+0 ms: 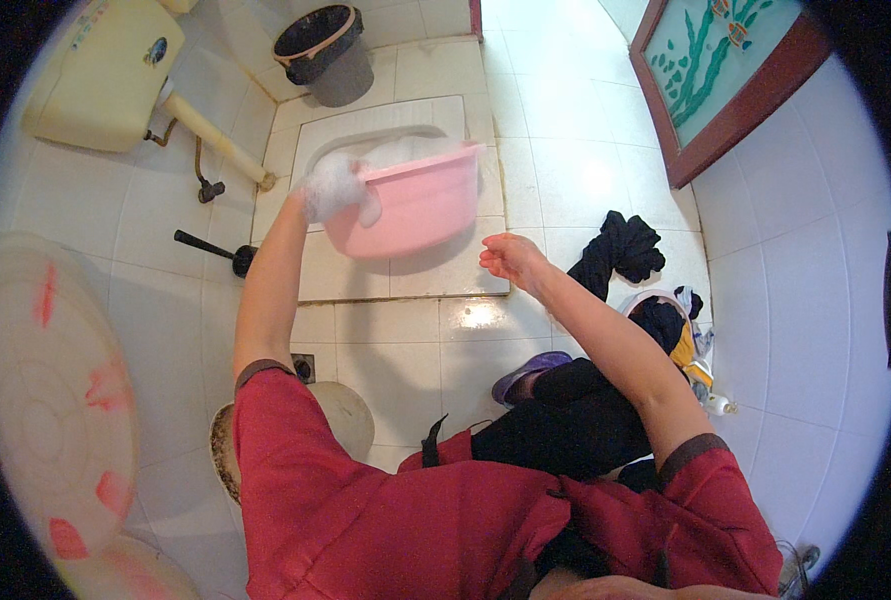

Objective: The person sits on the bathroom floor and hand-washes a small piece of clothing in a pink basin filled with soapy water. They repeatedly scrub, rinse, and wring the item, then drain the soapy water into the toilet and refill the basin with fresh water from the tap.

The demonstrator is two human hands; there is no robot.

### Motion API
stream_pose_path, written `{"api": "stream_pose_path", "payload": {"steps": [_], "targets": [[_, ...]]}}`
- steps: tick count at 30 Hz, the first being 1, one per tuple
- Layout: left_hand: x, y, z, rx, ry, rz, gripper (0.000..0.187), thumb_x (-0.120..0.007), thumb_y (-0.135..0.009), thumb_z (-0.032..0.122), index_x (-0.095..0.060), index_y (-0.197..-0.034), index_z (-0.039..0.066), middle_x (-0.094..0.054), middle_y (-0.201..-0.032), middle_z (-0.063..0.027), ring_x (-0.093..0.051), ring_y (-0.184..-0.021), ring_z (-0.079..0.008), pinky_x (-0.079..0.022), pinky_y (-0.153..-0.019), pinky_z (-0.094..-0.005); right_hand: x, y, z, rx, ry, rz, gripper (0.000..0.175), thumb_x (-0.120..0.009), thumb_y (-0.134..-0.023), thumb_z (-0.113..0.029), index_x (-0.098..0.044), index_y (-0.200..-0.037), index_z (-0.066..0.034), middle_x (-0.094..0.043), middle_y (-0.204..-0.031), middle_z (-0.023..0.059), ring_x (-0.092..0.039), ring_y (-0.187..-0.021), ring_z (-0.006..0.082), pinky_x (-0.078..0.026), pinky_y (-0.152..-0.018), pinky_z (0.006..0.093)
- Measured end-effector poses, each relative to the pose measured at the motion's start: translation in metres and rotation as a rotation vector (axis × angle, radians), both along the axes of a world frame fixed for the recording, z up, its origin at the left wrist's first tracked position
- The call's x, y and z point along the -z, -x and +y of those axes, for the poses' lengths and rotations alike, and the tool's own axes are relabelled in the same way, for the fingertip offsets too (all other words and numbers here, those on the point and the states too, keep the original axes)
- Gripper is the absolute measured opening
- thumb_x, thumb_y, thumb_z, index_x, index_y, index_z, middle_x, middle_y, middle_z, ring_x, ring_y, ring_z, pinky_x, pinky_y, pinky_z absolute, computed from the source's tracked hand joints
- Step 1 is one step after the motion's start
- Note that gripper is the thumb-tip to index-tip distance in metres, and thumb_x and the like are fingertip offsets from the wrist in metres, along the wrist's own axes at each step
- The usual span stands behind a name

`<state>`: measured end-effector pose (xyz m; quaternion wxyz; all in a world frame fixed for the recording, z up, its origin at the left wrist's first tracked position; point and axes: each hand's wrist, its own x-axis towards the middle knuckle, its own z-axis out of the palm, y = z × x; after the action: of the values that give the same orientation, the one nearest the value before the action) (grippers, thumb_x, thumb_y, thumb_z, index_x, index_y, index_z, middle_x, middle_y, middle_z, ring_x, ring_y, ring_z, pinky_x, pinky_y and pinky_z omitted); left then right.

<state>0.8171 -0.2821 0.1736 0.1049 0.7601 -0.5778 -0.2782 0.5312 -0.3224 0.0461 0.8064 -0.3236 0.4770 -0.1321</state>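
A pink plastic basin is tilted over the white squat toilet, its open side turned away from me. White foam lies in the toilet's bowl beyond the rim. My left hand is at the basin's left end, thickly covered in suds; it appears to grip the rim, though foam hides most of its fingers. A streak of foam clings to the basin's outer wall beside it. My right hand hangs above the floor to the right of the basin, touching nothing, with its fingers loosely curled.
A grey bucket with a black liner stands behind the toilet. A toilet brush is at the left wall, below the cistern. Dark cloth lies on the right floor near a container of clothes. A framed door stands at upper right.
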Motion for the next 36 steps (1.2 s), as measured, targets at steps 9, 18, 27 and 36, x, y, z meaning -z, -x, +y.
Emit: {"api": "stream_pose_path", "payload": {"steps": [9, 18, 27, 36], "targets": [[0.01, -0.012, -0.01, 0.023, -0.028, -0.086, 0.026, -0.063, -0.063, 0.019, -0.058, -0.079, -0.001, -0.059, -0.071, -0.0102, -0.054, -0.064, -0.018, -0.044, -0.059, -0.0342, -0.003, -0.002, 0.0, -0.027, 0.017, -0.004, 0.019, -0.049, -0.082, -0.013, -0.046, -0.096, -0.0003, -0.054, -0.08, 0.01, -0.056, -0.067, 0.0148, -0.047, -0.05, 0.0209], [0.088, 0.064, 0.075, 0.134, 0.01, -0.23, 0.033, -0.061, -0.065, 0.022, -0.057, -0.09, 0.001, -0.059, -0.077, -0.0159, -0.057, -0.068, -0.0258, -0.044, -0.063, -0.0369, 0.008, 0.004, -0.004, -0.021, 0.059, 0.04, 0.017, -0.05, -0.081, -0.016, -0.048, -0.092, -0.0028, -0.056, -0.076, 0.0086, -0.056, -0.062, 0.0132, -0.046, -0.049, 0.0228], [0.188, 0.112, 0.115, 0.271, 0.176, -0.078, 0.013, -0.051, -0.065, 0.011, -0.054, -0.077, 0.005, -0.057, -0.077, -0.0164, -0.057, -0.072, -0.0321, -0.044, -0.064, -0.0412, 0.015, 0.012, -0.007, 0.004, 0.126, 0.092, 0.014, -0.051, -0.08, -0.015, -0.051, -0.088, -0.0031, -0.056, -0.068, 0.0062, -0.055, -0.055, 0.0131, -0.045, -0.046, 0.0235], [0.214, 0.127, 0.132, 0.306, -0.101, -0.06, 0.02, -0.054, -0.064, 0.014, -0.054, -0.082, 0.006, -0.058, -0.08, -0.0145, -0.058, -0.074, -0.03, -0.045, -0.062, -0.039, 0.014, 0.017, -0.009, -0.006, 0.101, 0.08, 0.015, -0.049, -0.081, -0.011, -0.05, -0.094, -0.0034, -0.057, -0.07, 0.007, -0.055, -0.059, 0.0135, -0.044, -0.05, 0.0228]]}}
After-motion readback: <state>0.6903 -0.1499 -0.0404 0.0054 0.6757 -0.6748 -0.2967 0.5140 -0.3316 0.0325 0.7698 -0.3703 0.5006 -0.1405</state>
